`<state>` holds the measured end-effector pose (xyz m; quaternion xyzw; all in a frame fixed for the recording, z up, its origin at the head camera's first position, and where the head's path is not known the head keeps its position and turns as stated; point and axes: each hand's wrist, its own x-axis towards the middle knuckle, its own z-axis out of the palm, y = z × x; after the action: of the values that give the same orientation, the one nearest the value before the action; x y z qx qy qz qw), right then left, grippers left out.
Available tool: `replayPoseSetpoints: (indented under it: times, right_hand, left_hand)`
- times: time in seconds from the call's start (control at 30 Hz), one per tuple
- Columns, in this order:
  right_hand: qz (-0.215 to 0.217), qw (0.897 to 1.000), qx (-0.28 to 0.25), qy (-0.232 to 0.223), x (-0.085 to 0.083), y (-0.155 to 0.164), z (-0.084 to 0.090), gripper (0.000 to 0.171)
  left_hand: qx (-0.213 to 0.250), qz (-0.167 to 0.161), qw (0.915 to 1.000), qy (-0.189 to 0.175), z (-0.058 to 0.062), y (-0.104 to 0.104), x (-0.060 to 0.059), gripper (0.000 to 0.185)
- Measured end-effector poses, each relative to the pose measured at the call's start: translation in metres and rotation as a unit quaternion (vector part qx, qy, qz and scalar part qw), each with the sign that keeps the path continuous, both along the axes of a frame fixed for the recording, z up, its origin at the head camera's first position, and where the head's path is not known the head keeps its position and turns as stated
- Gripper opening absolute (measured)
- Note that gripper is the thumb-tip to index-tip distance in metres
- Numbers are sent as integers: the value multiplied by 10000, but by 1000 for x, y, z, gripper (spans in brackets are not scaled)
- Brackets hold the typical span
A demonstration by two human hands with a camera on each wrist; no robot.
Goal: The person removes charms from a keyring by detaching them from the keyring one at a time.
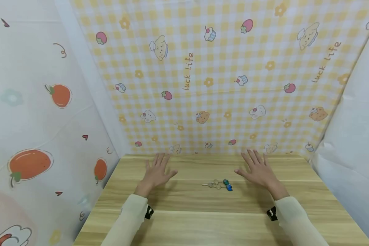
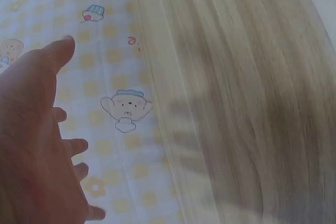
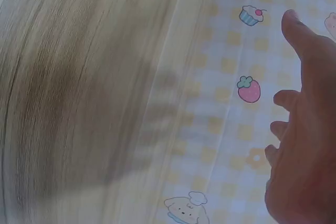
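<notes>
Between two widely spread hands (image 1: 156, 173) (image 1: 259, 173) lie one key (image 1: 210, 185) and one green-and-blue charm (image 1: 229, 187).

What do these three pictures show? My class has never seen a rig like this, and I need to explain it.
There is no machine here, only a person's bare left hand and bare right hand. The widest picture comes from a camera worn on the head, looking forward and down. The other two come from cameras worn on the wrists, one for each hand. On the pale wood-grain table lies a small silver-coloured metal key with thin rings and a green-and-blue charm. Behind stands a yellow-and-white checked backdrop. Both hands are open, fingers spread, holding nothing; the key lies between them.
</notes>
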<state>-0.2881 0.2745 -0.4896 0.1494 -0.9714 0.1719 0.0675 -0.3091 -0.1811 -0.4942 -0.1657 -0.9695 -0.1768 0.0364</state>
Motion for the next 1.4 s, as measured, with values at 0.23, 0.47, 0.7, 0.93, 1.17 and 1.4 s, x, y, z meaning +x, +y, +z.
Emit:
replayPoseSetpoints:
  times: [0.23,0.47,0.7,0.93,1.17,1.4]
  right_hand:
    - [212,9981,-247,522,1,-14,-3,81]
    - [369,9958,-607,570,7,-33,-7,69]
    - [551,9937,-628,740,11,-48,-17,53]
    - [615,9945,-630,560,13,-62,-25,38]
    - [770,9943,-524,510,16,-76,-29,19]
    - [918,9943,-381,388,16,-86,-37,5]
  left_hand:
    - [278,-491,9970,537,-5,14,8,74]
    - [512,-743,9906,1032,-4,39,16,62]
    - [729,-1030,9845,1218,-7,64,20,45]
    - [661,-1382,9802,1257,-13,82,22,20]
    - [308,-1670,9781,1207,-21,104,26,13]
    - [-75,-1749,9799,957,-29,127,27,13]
